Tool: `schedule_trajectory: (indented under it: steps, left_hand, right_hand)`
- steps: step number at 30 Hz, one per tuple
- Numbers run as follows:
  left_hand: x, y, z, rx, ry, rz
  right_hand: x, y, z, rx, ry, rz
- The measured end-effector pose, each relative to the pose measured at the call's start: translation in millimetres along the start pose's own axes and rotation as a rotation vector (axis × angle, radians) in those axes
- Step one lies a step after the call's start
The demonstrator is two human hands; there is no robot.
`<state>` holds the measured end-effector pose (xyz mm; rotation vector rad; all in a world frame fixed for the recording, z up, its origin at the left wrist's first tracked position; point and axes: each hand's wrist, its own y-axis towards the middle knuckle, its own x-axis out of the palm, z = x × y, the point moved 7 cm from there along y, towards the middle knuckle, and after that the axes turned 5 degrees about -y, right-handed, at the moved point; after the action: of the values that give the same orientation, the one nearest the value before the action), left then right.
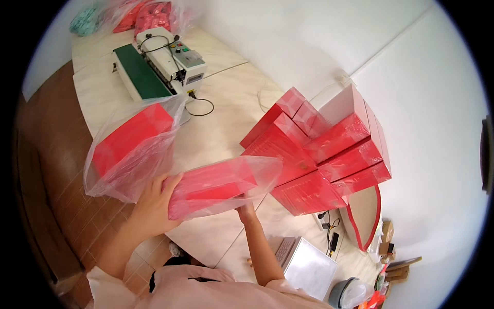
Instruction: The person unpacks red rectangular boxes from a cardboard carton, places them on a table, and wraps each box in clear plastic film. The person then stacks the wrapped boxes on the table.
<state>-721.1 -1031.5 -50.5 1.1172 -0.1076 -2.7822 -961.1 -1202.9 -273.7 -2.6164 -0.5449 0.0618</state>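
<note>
Between my two hands is a red box [213, 185] inside a clear plastic bag, held tilted above the table edge. My left hand [158, 207] grips its left end, thumb on the upper side. At the lower right edge, my right hand [246, 210] holds the bag and box, with its fingers partly hidden. Beyond my left hand, another red box [131, 136] sits in a loose clear bag [108, 185] near the table's left edge. A stack of red boxes [329, 149], covered in shiny clear film, rises to the right of the box I hold.
A bag-sealing machine [175, 59] with a green belt [141, 72] stands on the pale table [221, 46]. Bagged red packets [154, 15] lie at the far end. On the right are a power strip [322, 220], a white flat-topped object [314, 265] and a grey container [338, 293].
</note>
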Motion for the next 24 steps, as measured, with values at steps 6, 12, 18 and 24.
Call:
schedule_trajectory:
  steps: [6,12,18,24]
  left_hand:
    - [-19.6,-25.7,-10.4,-0.147,0.114,0.152]
    - [-52.2,-59.2,-19.1,-0.148,0.398,0.349]
    - [-37.6,-48.1,58.7,0.241,0.399,0.423]
    - [22.8,-43.7,89.5,0.507,-0.045,0.296]
  right_hand:
    - [52.7,54.6,11.2,-0.033,0.072,-0.130]
    - [124.9,69.5,-31.5,-0.082,0.083,-0.186]
    - [-44.3,-86.3,-226.7,-1.157,-0.524,0.927]
    - [-206.2,-215.8,-334.5,-1.030,-0.779,1.943]
